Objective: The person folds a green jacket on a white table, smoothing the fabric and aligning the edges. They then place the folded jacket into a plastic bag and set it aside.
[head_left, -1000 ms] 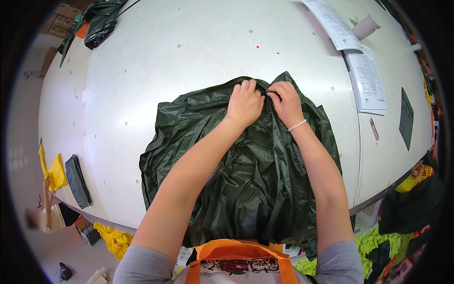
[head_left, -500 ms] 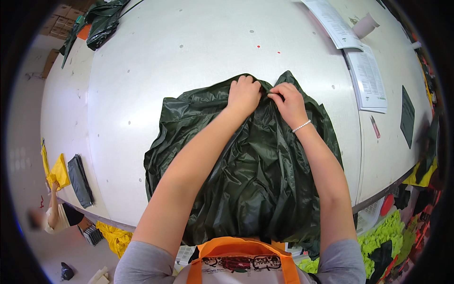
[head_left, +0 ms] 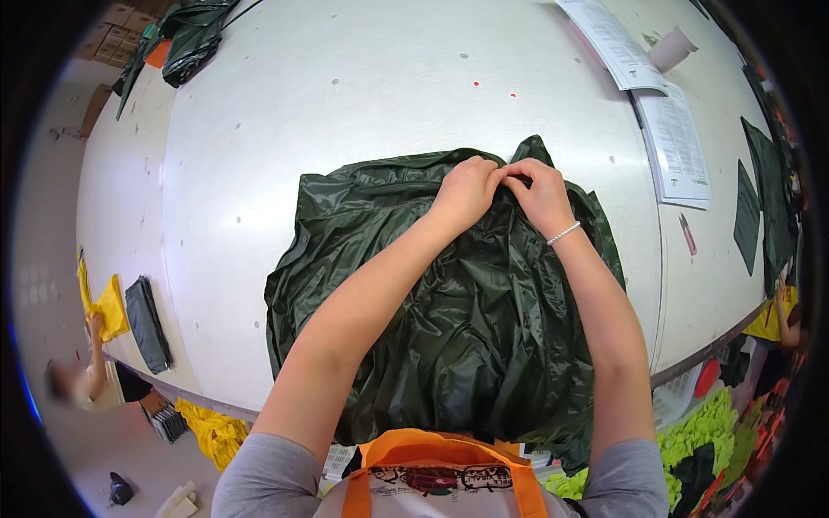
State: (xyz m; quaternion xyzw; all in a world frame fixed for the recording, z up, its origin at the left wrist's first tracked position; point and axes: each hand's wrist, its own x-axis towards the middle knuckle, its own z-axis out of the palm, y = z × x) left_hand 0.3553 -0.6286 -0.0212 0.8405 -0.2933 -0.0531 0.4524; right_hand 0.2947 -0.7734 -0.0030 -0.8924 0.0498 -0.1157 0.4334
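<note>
A dark green, shiny waterproof garment [head_left: 449, 311] lies crumpled in front of me and hangs over the near edge of the table. At its far edge my left hand [head_left: 467, 192] is closed, with the fingers bent down onto the fabric. My right hand [head_left: 542, 197], a beaded bracelet on its wrist, pinches the same edge with thumb and forefinger. The two hands meet at the fingertips. Exactly what lies between the fingertips is hidden. Just right of the hands, a pointed fold of the garment sticks up.
The pale table [head_left: 259, 112] carries a folded dark garment [head_left: 148, 324] at left and dark bundles [head_left: 192, 43] at far left. On the right are printed booklets [head_left: 673, 142], a cup [head_left: 672, 49] and small snips [head_left: 687, 234]. Other people work at both sides.
My hands have shifted slightly right and come together at the fingertips. At the right edge, a long dark green piece and another person's arm have come into view.
</note>
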